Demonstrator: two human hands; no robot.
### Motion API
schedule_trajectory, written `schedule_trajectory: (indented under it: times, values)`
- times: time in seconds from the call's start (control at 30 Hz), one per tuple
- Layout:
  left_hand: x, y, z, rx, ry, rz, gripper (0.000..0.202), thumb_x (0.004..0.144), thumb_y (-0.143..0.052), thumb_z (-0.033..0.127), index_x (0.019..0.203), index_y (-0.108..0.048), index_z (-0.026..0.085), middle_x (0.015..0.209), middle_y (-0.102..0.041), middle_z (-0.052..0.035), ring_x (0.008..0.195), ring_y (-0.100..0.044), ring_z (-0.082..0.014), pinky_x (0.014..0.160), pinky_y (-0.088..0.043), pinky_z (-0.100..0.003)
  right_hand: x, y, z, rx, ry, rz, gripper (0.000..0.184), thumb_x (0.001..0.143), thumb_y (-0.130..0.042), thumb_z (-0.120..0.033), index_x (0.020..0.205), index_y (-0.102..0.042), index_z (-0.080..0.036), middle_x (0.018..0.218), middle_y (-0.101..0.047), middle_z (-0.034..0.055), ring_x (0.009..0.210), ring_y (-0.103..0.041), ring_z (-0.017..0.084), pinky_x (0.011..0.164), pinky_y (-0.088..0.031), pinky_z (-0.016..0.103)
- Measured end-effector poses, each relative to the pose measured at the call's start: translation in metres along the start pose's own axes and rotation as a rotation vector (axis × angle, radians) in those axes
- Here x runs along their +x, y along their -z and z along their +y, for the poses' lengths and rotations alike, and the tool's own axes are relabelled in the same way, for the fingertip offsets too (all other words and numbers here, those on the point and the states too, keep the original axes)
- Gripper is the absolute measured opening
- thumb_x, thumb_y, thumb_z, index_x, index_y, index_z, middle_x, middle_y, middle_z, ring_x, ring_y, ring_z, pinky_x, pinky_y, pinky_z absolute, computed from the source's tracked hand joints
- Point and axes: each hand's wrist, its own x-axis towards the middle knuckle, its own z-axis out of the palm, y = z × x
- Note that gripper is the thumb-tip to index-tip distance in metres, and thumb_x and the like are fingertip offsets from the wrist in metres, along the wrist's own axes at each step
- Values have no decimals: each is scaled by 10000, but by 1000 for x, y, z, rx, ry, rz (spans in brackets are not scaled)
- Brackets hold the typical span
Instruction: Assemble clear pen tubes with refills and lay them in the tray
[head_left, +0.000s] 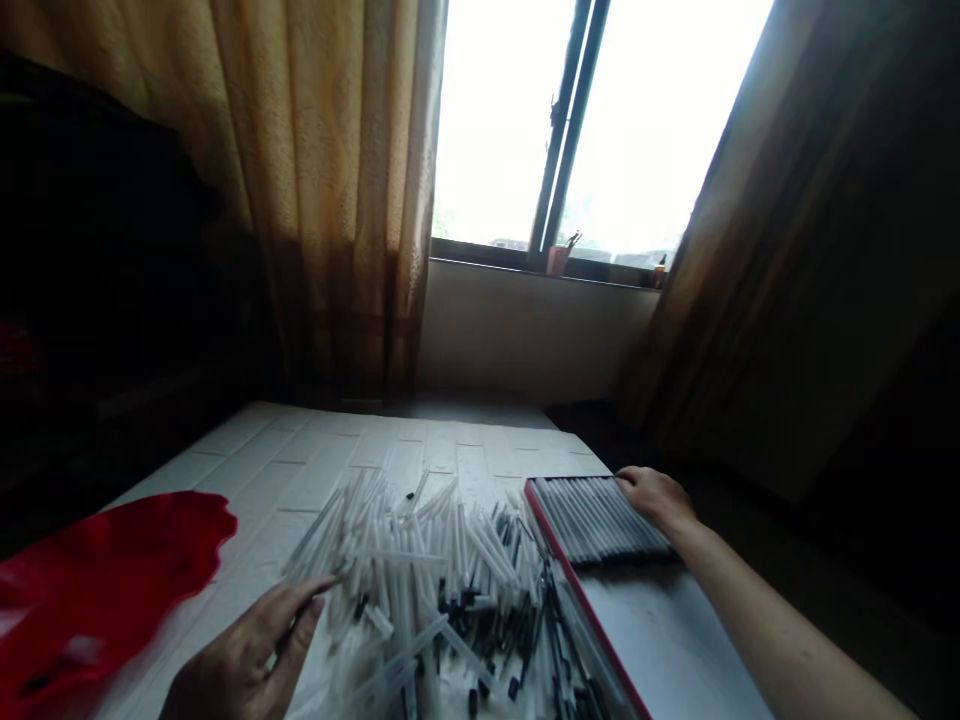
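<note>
My left hand (259, 640) is at the near left edge of a loose heap of clear plastic pen barrels (405, 570). Its thumb and forefinger are slightly apart, with nothing visible between them. Small black caps and dark pen parts (480, 610) are mixed into the right side of the heap. To the right is a shallow box (566, 568) with a red rim. A neat row of clear pens (600, 520) with black ends fills its far part. My right hand (656, 500) rests at the right end of that row, fingers closed; what they grip is hidden.
The heap and box lie on a white, brick-patterned table (300, 450). A red scalloped tray or basin (142, 560) is at the left. Beyond stand a gold curtain (330, 200) and a bright window with an orange cup (556, 261) on its sill.
</note>
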Motion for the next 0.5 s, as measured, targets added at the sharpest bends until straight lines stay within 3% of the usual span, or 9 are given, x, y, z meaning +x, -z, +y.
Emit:
schedule_trajectory:
  times: [0.1, 0.23, 0.4, 0.5]
  values:
    - [13, 12, -4, 76, 29, 55, 488, 993, -341, 548, 935, -721, 247, 801, -792, -12, 658, -765, -169, 536, -571, -187, -14, 14, -24, 1, 109, 45, 218, 993, -529, -302, 1116, -678, -200, 1120, -703, 78, 967, -679, 226, 835, -531, 376]
    - [16, 15, -14, 128, 95, 33, 485, 994, -331, 498, 908, -718, 219, 798, -783, -27, 646, -750, -179, 528, -558, -223, -51, 23, -81, 11, 381, 100, 249, 960, -507, -238, 1068, -732, -235, 1134, -724, 67, 1037, -669, 237, 844, -476, 289]
    - [13, 12, -20, 115, 149, -2, 373, 947, -383, 374, 912, -719, 217, 846, -782, -42, 715, -747, -200, 594, -561, -262, -115, 15, -163, 20, 766, 32, 209, 916, -551, -283, 930, -759, -281, 948, -759, 8, 839, -700, 183, 720, -455, 243]
    - [12, 12, -17, 97, 134, -13, 328, 924, -407, 331, 908, -715, 220, 832, -777, -39, 735, -742, -204, 634, -564, -275, -140, 4, -192, 1, 886, -23, 174, 848, -643, -354, 913, -764, -246, 917, -765, 53, 827, -705, 227, 667, -447, 263]
